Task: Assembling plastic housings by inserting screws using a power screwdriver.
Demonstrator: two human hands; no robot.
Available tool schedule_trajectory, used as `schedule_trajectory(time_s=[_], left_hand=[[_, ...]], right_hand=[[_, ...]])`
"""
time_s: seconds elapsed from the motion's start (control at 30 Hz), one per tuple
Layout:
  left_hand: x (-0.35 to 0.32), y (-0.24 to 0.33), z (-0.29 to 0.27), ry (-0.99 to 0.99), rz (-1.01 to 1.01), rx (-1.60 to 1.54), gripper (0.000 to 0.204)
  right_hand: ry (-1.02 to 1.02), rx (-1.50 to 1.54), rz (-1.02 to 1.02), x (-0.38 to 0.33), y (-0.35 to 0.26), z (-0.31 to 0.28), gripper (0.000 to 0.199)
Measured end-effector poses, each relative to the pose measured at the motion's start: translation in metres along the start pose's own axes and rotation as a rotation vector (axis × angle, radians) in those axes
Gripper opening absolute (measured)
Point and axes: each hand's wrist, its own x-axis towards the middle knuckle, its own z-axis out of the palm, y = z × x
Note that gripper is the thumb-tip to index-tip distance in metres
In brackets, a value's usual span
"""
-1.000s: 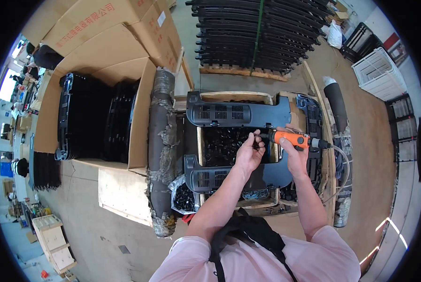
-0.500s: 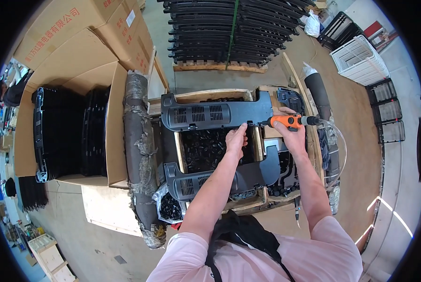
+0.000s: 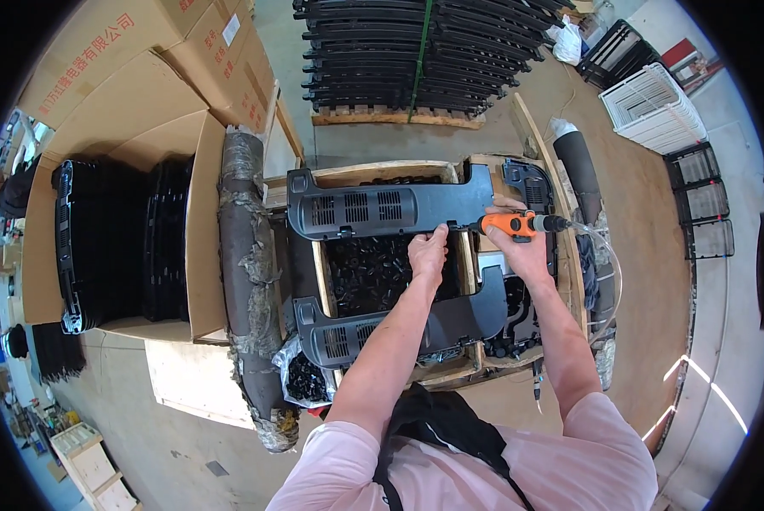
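A long dark grey plastic panel (image 3: 450, 200) with vent grilles lies across the wooden crate in front of me. My right hand (image 3: 522, 252) is wrapped round an orange air screwdriver (image 3: 508, 225), its tip pointing left at the panel's near edge. From its back end runs a clear hose (image 3: 616, 272). My left hand (image 3: 429, 255) grips that same near edge just left of the tip, fingers curled; whether a small part sits under them is hidden. Nearer to me, a second similar panel (image 3: 463, 322) lies partly beneath my left forearm.
Between the panels, a crate compartment (image 3: 369, 277) holds many small black parts. A bag of black pieces (image 3: 305, 375) sits at the near left. Wrapped rollers (image 3: 244, 255) flank the crate. A cardboard box (image 3: 204, 230) of black panels stands left; stacked black bars (image 3: 365, 64) rise beyond.
The view has shifted slightly. My right hand and the screwdriver have moved a little left along with the panel. Both hands keep their places at the panel's near edge.
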Motion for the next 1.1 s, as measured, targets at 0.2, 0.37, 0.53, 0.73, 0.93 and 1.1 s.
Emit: schedule_trajectory(time_s=[0.2, 0.37, 0.53, 0.73, 0.93, 1.1], left_hand=[[0.004, -0.007, 0.002, 0.050, 0.033, -0.031, 0.032], [0.004, -0.010, 0.004, 0.062, 0.051, -0.008, 0.032], [0.003, -0.011, 0.001, 0.073, 0.009, 0.060, 0.032], [-0.001, -0.010, -0.010, -0.069, 0.018, -0.055, 0.028], [-0.021, -0.002, -0.040, -0.286, -0.064, -0.293, 0.026], [-0.034, 0.006, -0.050, -0.407, -0.163, -0.490, 0.024]], right_hand=[[-0.033, -0.139, -0.029, 0.005, -0.002, 0.007, 0.028], [-0.080, -0.186, 0.018, 0.010, -0.008, 0.008, 0.039], [-0.133, -0.074, -0.024, 0.002, -0.032, 0.001, 0.049], [-0.054, 0.128, -0.026, -0.012, -0.044, -0.003, 0.051], [0.021, 0.296, 0.044, -0.027, -0.034, -0.003, 0.054], [0.028, 0.369, 0.041, -0.036, -0.023, -0.001, 0.056]])
